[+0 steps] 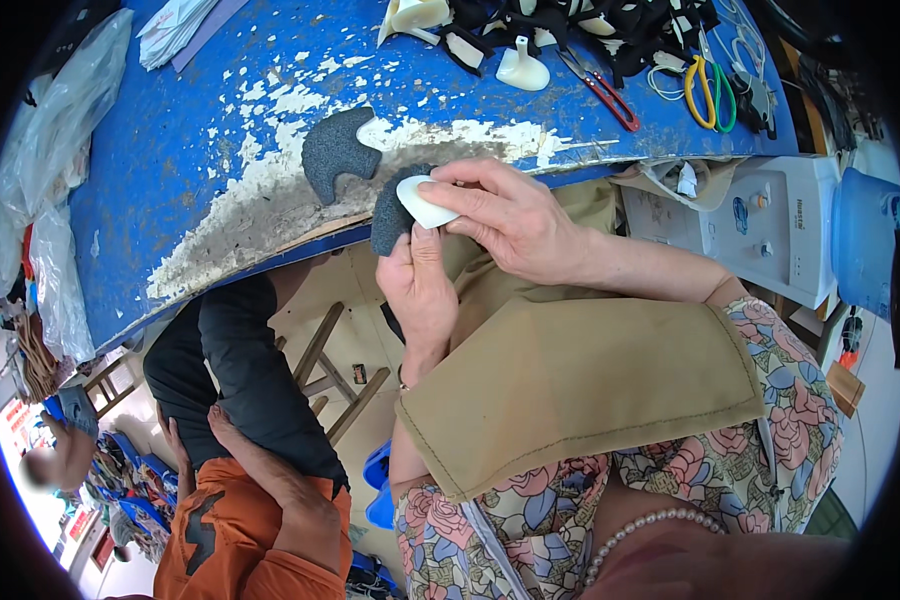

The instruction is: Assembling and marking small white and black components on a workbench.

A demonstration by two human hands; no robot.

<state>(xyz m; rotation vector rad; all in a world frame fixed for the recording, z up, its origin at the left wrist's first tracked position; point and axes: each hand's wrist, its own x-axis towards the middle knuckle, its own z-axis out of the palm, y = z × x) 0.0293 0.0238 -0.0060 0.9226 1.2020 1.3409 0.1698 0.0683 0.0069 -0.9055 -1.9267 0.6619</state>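
A smooth white rounded piece (422, 206) lies against a dark grey foam piece (389, 225) just off the table's front edge. My left hand (422, 290) is closed on the foam from below, its thumb touching the white piece's lower tip. From the right, my right hand (520, 222) pinches the white piece between thumb and fingers. Some of the fingertips are hidden behind the pieces. A second dark grey foam piece (338, 152), with a curved notch, lies flat on the table left of my hands.
The worn blue table (190, 120) carries red-handled scissors (610, 98), yellow- and green-handled scissors (708, 95), a white part with a stem (522, 68) and a pile of black pieces (630, 35). A seated person in orange (260, 530) is at left; a water dispenser (770, 230) stands right.
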